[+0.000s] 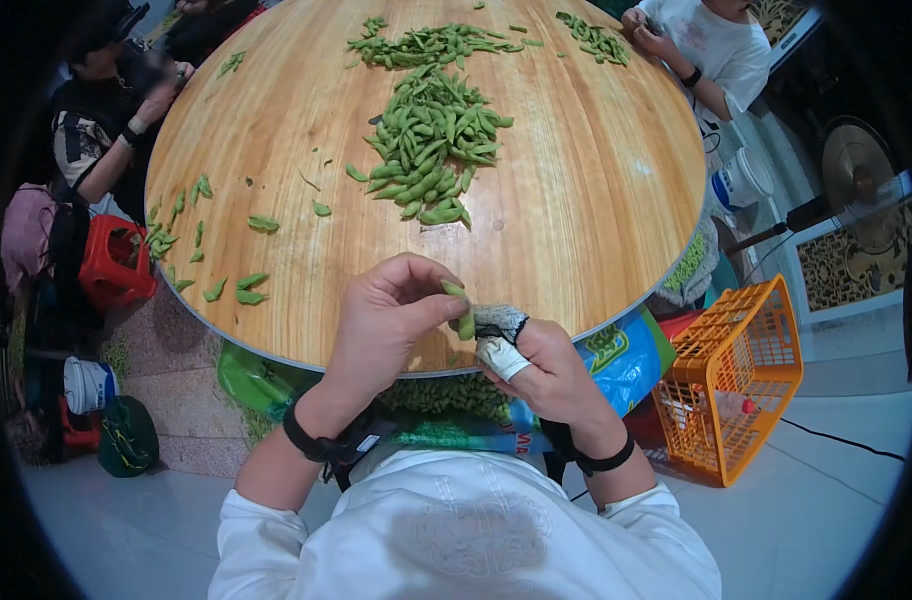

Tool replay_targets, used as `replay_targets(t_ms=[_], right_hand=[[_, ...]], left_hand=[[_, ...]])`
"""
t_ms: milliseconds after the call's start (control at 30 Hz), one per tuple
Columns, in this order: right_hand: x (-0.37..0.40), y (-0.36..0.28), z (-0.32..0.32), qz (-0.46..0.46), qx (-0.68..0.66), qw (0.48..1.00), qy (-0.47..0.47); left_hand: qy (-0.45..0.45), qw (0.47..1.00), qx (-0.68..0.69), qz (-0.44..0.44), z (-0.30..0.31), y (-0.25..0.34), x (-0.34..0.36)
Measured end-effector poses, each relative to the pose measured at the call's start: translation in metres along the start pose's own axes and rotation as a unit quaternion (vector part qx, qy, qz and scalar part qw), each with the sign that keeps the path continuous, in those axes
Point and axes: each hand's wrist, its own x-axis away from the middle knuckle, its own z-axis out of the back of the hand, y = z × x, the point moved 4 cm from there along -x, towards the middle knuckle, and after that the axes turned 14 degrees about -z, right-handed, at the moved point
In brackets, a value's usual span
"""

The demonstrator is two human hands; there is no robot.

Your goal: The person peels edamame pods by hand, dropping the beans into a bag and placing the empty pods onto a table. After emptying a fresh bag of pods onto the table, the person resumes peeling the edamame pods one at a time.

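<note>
My left hand pinches a green soybean pod between thumb and fingers, just above the near edge of the round wooden table. On my right hand, cloth wraps in grey and white cover the thumb and a finger. These wrapped fingers are closed against the pod's right side; their exact grip is partly hidden. Beyond both hands lies a large heap of soybean pods. Below the table edge, an open bag over my lap holds many green beans.
Loose pods are scattered on the table's left. Two people sit across, one at left and one at right. An orange plastic crate stands right, a red stool left. A fan is at far right.
</note>
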Motion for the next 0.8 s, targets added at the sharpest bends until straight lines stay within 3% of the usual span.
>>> replay_targets(t_ms=[167,267,333,467,533,567,600,633,700,767,800], right_hand=[[-0.001,0.004,0.000,0.001,-0.017,1.000,0.022],[0.001,0.009,0.002,-0.061,-0.135,0.988,-0.036],[0.003,0.009,0.000,-0.127,-0.270,0.945,-0.132],[0.001,0.013,-0.003,-0.115,-0.358,0.906,-0.194],[-0.001,0.011,0.001,-0.066,-0.137,0.988,0.025],[-0.001,0.013,-0.003,-0.066,-0.137,0.988,0.026],[0.001,0.009,-0.002,0.023,0.015,0.992,0.125],[0.007,0.003,-0.003,0.110,0.167,0.955,0.218],[0.009,0.002,-0.005,0.087,0.199,0.950,0.222],[0.007,0.005,-0.002,0.104,0.056,0.968,0.219],[0.009,0.003,0.001,0.104,0.057,0.969,0.219]], left_hand=[[-0.015,1.000,0.014,0.005,-0.002,0.001,0.001],[-0.038,0.999,0.029,0.017,0.001,-0.003,-0.001],[-0.075,0.987,0.127,0.069,0.004,-0.017,-0.001],[-0.099,0.960,0.236,0.113,-0.003,-0.028,-0.002],[-0.027,0.980,0.156,0.120,-0.008,-0.018,-0.004],[-0.029,0.980,0.156,0.120,-0.011,-0.018,-0.003],[-0.045,0.996,0.022,0.072,-0.012,-0.016,-0.002],[-0.058,0.992,-0.111,0.022,-0.013,-0.013,-0.001],[-0.052,0.995,-0.081,0.034,-0.016,-0.009,0.000],[-0.047,0.997,-0.050,0.045,-0.017,-0.009,0.002],[-0.054,0.997,-0.041,0.034,-0.017,-0.009,0.003]])
